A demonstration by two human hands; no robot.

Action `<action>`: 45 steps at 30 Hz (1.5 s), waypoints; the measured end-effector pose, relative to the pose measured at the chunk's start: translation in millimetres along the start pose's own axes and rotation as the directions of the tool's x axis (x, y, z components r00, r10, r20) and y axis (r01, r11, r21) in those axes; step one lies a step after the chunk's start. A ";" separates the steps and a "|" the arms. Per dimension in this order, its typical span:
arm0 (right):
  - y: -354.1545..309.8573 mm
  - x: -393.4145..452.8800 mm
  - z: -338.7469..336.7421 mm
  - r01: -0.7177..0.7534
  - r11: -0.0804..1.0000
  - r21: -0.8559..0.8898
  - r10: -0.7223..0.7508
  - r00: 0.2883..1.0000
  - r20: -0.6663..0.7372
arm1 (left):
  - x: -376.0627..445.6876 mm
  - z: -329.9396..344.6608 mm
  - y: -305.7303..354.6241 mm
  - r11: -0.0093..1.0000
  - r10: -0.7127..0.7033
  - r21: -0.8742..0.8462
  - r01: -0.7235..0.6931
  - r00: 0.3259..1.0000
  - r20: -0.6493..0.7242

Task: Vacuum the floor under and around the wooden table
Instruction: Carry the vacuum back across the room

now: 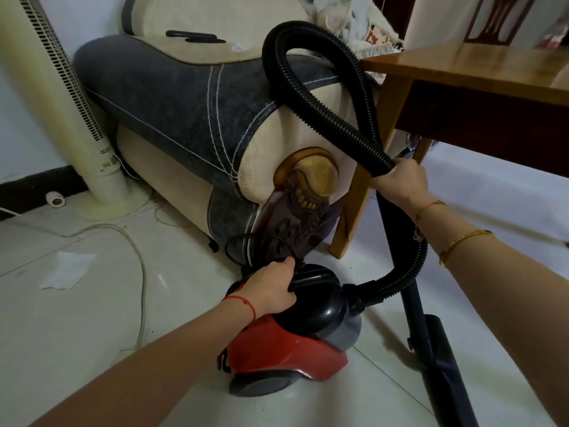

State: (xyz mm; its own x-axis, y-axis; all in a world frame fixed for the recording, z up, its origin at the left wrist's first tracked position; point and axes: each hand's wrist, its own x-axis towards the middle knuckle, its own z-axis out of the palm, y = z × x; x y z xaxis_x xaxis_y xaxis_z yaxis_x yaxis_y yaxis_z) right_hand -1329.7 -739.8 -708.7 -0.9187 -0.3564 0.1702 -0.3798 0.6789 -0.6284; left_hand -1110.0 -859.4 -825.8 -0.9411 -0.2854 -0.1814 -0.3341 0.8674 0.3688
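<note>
No legible text, label or number anywhere.

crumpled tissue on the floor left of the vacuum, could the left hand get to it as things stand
Probably yes, once freed. The left hand grips the vacuum handle; the tissue lies on open floor to its left, only a white cable between.

One head-worn wide-angle view looks forward and down, close over the vacuum (286, 343) on the floor (77, 318), sofa (184, 118) just ahead.
</note>
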 end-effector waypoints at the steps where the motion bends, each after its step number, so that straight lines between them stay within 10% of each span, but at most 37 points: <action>1: 2.2 2.0 -0.4 0.003 1.000 0.012 -0.003 1.000 0.006 | 1.0 0.1 -0.4 1.000 -0.005 -0.005 0.005 1.000 0.004; 27: -27.9 -52.2 -7.9 0.196 0.975 0.109 -0.201 0.979 0.036 | -17.0 -13.0 18.6 0.995 -0.044 -0.090 0.050 0.997 0.065; 45: -328.6 -107.6 -348.5 0.213 0.961 0.178 -0.250 0.942 0.222 | -270.3 -390.1 171.2 0.911 -0.340 -0.202 0.360 0.932 0.127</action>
State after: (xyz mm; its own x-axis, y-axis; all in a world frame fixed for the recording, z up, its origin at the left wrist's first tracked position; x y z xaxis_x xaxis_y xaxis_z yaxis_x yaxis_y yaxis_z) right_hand -1143.8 -700.8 -256.0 -0.7468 -0.6481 0.1490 -0.5412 0.4620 -0.7026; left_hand -933.2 -792.8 -358.0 -0.7566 -0.5090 -0.4105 -0.6537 0.6052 0.4544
